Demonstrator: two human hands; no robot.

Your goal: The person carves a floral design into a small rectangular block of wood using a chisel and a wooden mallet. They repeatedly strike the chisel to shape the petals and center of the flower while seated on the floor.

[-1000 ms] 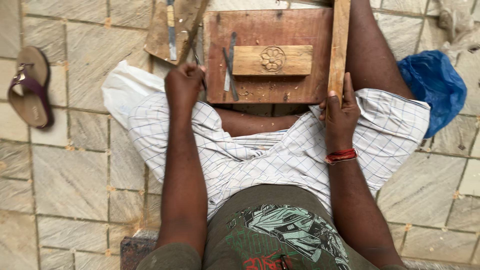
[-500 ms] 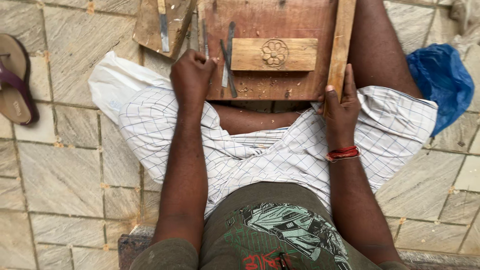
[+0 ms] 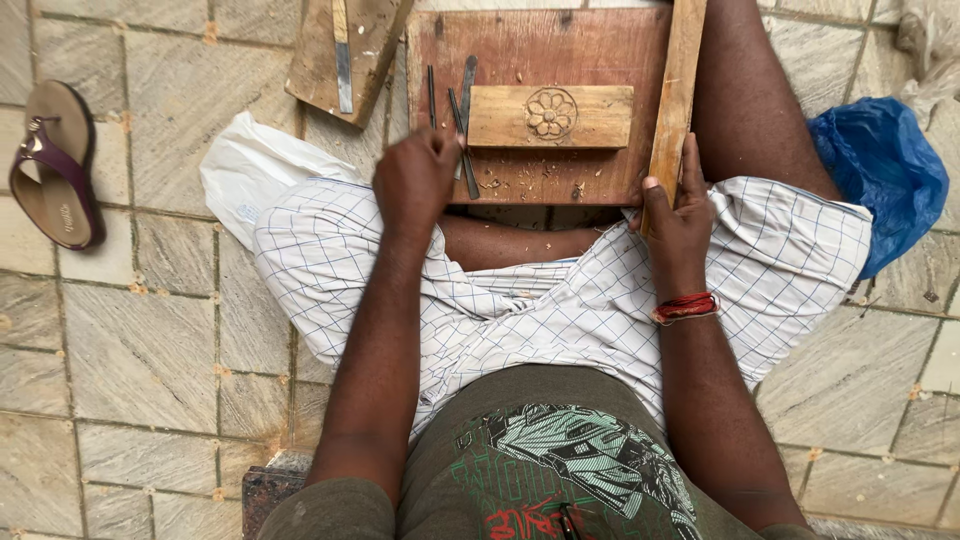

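A reddish wooden board (image 3: 560,45) rests across my legs. On it lies a pale wood block (image 3: 550,116) carved with a flower, with wood chips below it. Thin metal carving tools (image 3: 462,110) lie at the block's left. My left hand (image 3: 415,180) is curled at the board's near left corner, its fingers on one of those tools. My right hand (image 3: 680,215) grips the near end of a long wooden stick (image 3: 675,95) that lies along the board's right edge. A red thread band sits on the right wrist.
A second wooden slab (image 3: 320,65) with a flat chisel (image 3: 342,55) lies at the upper left. A sandal (image 3: 55,165) sits on the stone tile floor at left, a white bag (image 3: 240,165) by my left knee, a blue bag (image 3: 885,170) at right.
My left hand has shifted right along the board's near edge to the carving tools. The right hand has stayed on the stick. The view has dropped slightly.
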